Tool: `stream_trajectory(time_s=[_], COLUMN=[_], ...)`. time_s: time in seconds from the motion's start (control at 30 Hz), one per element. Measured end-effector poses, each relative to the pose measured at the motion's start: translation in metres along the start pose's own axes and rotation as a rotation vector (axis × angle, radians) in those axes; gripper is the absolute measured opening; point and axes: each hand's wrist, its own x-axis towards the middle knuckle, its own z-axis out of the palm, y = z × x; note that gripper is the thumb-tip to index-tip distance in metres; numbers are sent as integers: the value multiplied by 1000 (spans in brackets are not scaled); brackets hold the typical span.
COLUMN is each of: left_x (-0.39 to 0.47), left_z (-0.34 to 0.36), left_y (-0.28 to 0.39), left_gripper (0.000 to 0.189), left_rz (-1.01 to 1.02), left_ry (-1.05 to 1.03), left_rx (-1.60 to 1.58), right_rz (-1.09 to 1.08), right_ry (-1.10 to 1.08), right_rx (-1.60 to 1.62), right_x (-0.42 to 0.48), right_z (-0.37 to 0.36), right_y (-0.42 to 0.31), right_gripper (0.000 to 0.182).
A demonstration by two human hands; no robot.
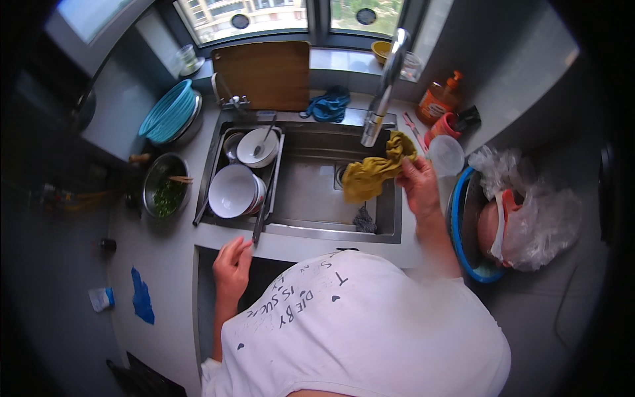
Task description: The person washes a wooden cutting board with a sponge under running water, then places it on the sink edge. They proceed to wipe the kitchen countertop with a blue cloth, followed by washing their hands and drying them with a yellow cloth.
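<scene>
A yellow cloth (pixel 369 176) hangs crumpled from my right hand (pixel 420 186), over the right side of the stainless steel sink (pixel 307 191). My left hand (pixel 232 260) is in front of the counter edge, fingers loosely curled with nothing seen in them. Just beyond it lies a dark handle (pixel 258 226) at the rim of the dish rack. White bowls (pixel 232 191) sit in that rack, and one farther back holds a spoon (pixel 259 148). A grey scouring pad (pixel 365 220) rests in the sink's front right corner. The chrome faucet (pixel 384 94) arches above the cloth.
At the left stand a steel bowl of chopped greens (pixel 166 196) with chopsticks and turquoise baskets (pixel 168 111). A wooden cutting board (pixel 263 74) leans behind the sink, beside a blue cloth (pixel 327 104). On the right are an orange pump bottle (pixel 436 101) and a blue-rimmed basin (pixel 459 218).
</scene>
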Motion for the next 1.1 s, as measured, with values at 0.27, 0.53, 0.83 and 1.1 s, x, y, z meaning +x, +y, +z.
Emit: stream_trajectory(time_s=[0.27, 0.53, 0.83, 1.1], left_x=[34, -17, -41, 24], left_z=[38, -82, -111, -40], left_y=[67, 222, 222, 137], left_gripper=[44, 27, 40, 45], left_rz=[-131, 344, 22, 322], left_ry=[-195, -590, -919, 309], left_rx=[-599, -399, -605, 269], right_rz=[369, -154, -207, -167], right_ry=[-476, -1197, -1552, -934], right_rx=[239, 24, -49, 1], right_x=[-39, -92, -93, -40], right_z=[120, 158, 176, 207], right_y=[22, -156, -169, -45], right_gripper=[30, 29, 42, 49])
